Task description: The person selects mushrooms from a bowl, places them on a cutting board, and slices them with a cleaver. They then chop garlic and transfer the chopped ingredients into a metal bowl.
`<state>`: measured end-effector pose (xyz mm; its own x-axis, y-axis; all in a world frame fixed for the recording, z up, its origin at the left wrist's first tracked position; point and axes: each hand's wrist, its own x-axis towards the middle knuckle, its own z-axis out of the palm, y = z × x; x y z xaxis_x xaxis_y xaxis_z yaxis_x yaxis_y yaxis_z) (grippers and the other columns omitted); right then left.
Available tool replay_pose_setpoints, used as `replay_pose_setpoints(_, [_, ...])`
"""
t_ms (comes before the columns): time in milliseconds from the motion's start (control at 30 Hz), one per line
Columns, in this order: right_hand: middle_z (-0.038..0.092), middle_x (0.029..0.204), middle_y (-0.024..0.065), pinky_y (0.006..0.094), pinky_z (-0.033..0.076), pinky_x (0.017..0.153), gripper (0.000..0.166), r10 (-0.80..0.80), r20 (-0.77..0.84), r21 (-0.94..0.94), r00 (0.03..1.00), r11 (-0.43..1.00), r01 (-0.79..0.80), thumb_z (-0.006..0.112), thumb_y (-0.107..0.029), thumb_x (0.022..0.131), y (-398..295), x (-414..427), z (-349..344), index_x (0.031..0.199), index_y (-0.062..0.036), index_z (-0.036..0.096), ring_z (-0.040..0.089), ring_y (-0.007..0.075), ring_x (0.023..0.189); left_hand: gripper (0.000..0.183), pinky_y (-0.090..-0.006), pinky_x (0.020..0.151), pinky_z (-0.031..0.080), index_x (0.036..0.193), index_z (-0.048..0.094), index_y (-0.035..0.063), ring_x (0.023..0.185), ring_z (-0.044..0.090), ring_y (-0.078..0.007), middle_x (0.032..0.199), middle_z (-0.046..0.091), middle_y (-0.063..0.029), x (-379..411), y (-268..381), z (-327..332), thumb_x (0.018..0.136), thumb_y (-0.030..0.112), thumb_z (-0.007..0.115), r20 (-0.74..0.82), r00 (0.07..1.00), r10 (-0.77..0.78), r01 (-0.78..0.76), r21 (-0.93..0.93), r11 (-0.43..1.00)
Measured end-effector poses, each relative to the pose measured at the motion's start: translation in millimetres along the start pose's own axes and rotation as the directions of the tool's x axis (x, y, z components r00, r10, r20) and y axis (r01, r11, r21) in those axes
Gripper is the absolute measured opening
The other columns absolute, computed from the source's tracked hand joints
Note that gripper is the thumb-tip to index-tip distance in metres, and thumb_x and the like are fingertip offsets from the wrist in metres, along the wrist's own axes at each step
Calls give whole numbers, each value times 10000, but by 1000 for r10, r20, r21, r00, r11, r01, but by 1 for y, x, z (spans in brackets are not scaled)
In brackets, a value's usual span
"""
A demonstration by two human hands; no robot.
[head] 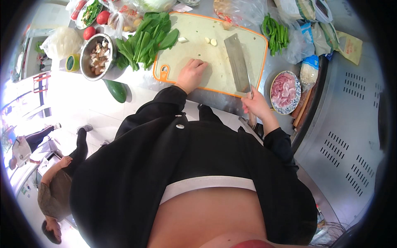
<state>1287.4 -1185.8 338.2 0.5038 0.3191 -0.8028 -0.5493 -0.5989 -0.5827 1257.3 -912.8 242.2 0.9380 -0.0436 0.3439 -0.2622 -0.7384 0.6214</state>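
Note:
My right hand [256,104] grips the handle of a broad steel cleaver [237,62], whose blade is over the right half of an orange-rimmed cutting board [186,28]. Toward the board's near left, my left hand [191,74] rests with curled fingers; whatever may lie under them is hidden. Beyond that hand are pale garlic-like pieces [213,42] and another white piece [182,40]. Leafy greens [149,38] overlap the board's left edge.
A steel bowl of chopped food [99,59] and a cucumber [116,90] are at left. Green peppers [275,34], a patterned plate [298,90] of sliced raw meat [283,90] and plastic bags stand right. Two other people are at lower left, one nearer [57,192].

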Motion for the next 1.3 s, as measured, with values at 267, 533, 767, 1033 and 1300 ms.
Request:
replay_pose_setpoints(267, [578,824,110,367,479,692,657,-632,-253,-663,733,665,344,557,-35,796,24,-35,82,1405,-186,363,587,274,720,329,-352,806,469,1054,598,45,959,558,-298,1060,561,-111,-28,-13,-53,728,1,596,-181,935,-304,280,-147,949])
replay_pose_setpoints(533, [555,738,145,440,471,579,721,-507,-279,-843,816,535,44,481,1,754,63,-3,147,1407,-274,350,578,340,629,273,-364,808,458,999,603,38,953,549,-307,1021,555,-121,-38,-35,-82,734,-15,568,-124,972,-201,173,-208,963])
replay_pose_setpoints(767, [586,815,138,432,479,632,695,-694,-466,-599,548,704,382,510,-23,775,51,-12,154,1407,-253,338,595,345,730,228,-368,794,462,946,615,38,919,560,-314,978,574,-120,-41,-48,-82,731,-16,560,-95,977,-193,168,-228,959])
replay_pose_setpoints(1033, [625,834,115,402,490,638,738,-548,-350,-684,760,704,193,537,45,743,73,6,155,1404,-228,353,614,320,699,187,-383,790,462,900,634,43,901,565,-308,916,596,-121,-40,-40,-66,730,4,568,-50,982,-183,168,-218,961])
replay_pose_setpoints(1300, [515,716,44,225,403,459,767,-273,-164,551,948,771,318,504,76,770,23,-35,97,1451,-104,200,465,101,475,239,-374,806,471,956,638,53,916,564,-296,962,593,-112,-2,-17,-38,718,51,616,1,980,-197,184,-350,918])
